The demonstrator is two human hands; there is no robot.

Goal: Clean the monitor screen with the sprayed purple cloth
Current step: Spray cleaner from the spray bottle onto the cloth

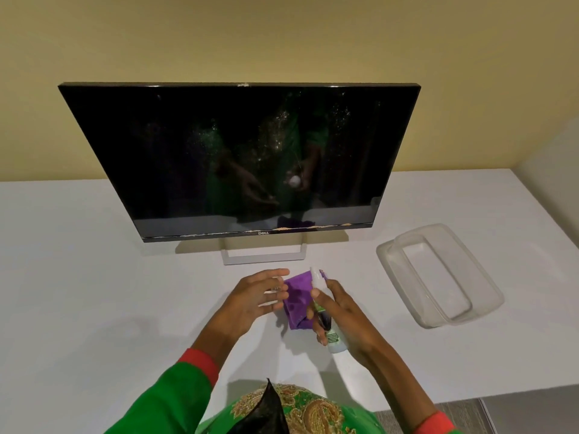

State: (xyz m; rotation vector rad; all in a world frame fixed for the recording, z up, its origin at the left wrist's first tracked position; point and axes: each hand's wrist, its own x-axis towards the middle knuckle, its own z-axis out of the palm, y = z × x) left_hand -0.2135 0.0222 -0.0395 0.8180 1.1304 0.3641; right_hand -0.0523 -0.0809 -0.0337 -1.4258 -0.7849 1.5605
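Note:
A black monitor (241, 158) stands on a white desk, its dark screen speckled with dust and smudges. In front of its stand lies a crumpled purple cloth (297, 300). My left hand (257, 297) hovers at the cloth's left edge with fingers spread, holding nothing. My right hand (340, 314) grips a small white spray bottle (324, 311) with a green label. Its nozzle is tilted over the cloth. The bottle and my right fingers hide the cloth's right side.
A clear plastic tray (438, 274) sits on the desk (94, 292) to the right of the monitor. The desk's front edge runs near my body, and its right edge lies just past the tray. A yellow wall rises behind.

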